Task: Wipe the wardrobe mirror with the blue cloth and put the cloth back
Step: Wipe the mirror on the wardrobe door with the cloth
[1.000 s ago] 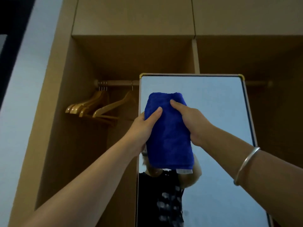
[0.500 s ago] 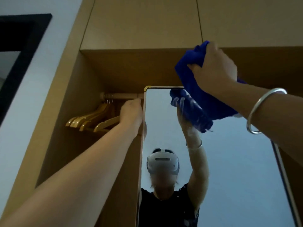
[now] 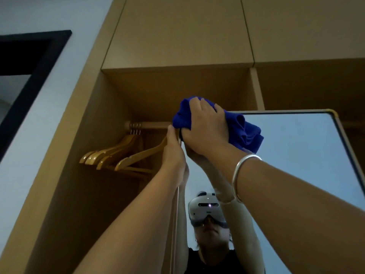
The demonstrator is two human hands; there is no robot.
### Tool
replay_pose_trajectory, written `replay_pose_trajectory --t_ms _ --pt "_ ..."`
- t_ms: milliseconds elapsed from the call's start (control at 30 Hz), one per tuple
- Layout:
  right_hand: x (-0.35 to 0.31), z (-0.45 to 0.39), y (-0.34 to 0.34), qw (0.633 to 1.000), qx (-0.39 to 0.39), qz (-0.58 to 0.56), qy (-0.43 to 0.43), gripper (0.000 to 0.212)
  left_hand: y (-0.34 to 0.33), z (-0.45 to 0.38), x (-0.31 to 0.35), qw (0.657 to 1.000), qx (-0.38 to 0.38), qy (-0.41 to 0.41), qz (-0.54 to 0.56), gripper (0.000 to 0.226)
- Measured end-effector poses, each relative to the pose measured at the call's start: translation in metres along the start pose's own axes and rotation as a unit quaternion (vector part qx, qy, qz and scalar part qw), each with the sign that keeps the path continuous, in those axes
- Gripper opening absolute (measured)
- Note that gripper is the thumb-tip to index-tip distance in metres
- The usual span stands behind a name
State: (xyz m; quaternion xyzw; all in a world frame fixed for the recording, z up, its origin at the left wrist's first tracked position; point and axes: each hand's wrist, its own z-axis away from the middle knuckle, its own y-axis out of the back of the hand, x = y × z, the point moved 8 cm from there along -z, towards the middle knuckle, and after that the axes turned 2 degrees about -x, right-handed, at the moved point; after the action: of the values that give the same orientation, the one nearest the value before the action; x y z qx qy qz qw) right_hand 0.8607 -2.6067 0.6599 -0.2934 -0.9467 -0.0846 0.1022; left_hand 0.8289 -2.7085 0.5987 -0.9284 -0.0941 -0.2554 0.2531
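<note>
A tall mirror [image 3: 296, 155] with a gold-cornered frame stands out from the open wooden wardrobe [image 3: 173, 36]. My right hand [image 3: 205, 131] grips a bunched blue cloth [image 3: 245, 129] and holds it against the mirror's top left corner. My left hand [image 3: 173, 153] holds the mirror's left edge just below that corner, its fingers curled round the frame. The glass reflects both arms and a person in a headset.
Several wooden hangers [image 3: 116, 155] hang on a rail [image 3: 150, 125] inside the wardrobe, left of the mirror. A dark-framed opening [image 3: 29, 76] sits in the white wall at far left. Closed upper cabinet doors run above.
My right hand carried the cloth left and down onto the mirror's top left corner. My left hand stayed on the mirror's left edge. One second ago both hands held the cloth.
</note>
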Motion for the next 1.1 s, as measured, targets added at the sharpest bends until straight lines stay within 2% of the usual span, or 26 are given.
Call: replay_pose_trajectory --t_ms 100,133,200,233,300,367,500,633,767,867,1000,1100 --pt "0.014 -0.009 0.002 0.995 -0.015 -0.086 -0.044 0.057 0.002 -0.001 -0.005 1.0 -0.01 -0.002 0.014 0.066" --pt "0.016 -0.012 0.001 0.995 -0.031 -0.081 -0.046 0.059 0.002 -0.003 -0.006 1.0 -0.009 -0.001 0.004 0.069" --pt "0.015 -0.018 -0.005 0.998 -0.053 -0.029 -0.031 0.046 0.003 -0.008 -0.008 0.999 -0.017 -0.034 0.002 0.066" --pt "0.014 -0.019 -0.01 0.997 -0.069 0.003 -0.027 0.046 0.004 -0.005 -0.006 0.999 -0.016 -0.047 0.005 0.063" --pt "0.012 -0.019 -0.019 0.993 -0.11 0.037 -0.024 0.061 0.007 -0.006 -0.003 0.998 -0.019 -0.054 -0.009 0.061" --pt "0.01 -0.017 -0.02 0.993 -0.112 0.039 -0.002 0.065 0.009 -0.006 -0.002 0.998 -0.018 -0.035 -0.043 0.063" --pt "-0.004 0.0 -0.02 0.99 -0.11 0.057 0.073 0.06 0.004 0.003 0.002 0.996 -0.035 -0.076 -0.005 0.048" --pt "-0.017 0.022 -0.022 0.991 -0.087 0.035 0.097 0.043 0.005 0.004 0.001 0.996 -0.075 -0.04 -0.032 0.056" --pt "-0.013 0.028 -0.016 0.989 -0.082 0.025 0.117 0.032 0.002 0.01 0.006 0.993 -0.087 -0.048 -0.06 0.055" --pt "-0.007 0.028 -0.011 0.988 -0.085 0.039 0.126 0.03 0.003 0.012 0.008 0.993 -0.05 -0.051 -0.095 0.056" --pt "0.007 0.028 -0.007 0.99 -0.072 0.064 0.101 0.039 0.008 0.01 0.008 0.989 0.024 -0.048 -0.139 0.091" --pt "0.026 0.03 0.003 0.994 -0.055 0.064 0.065 0.032 0.011 0.006 0.0 0.99 0.044 -0.031 -0.133 0.081"
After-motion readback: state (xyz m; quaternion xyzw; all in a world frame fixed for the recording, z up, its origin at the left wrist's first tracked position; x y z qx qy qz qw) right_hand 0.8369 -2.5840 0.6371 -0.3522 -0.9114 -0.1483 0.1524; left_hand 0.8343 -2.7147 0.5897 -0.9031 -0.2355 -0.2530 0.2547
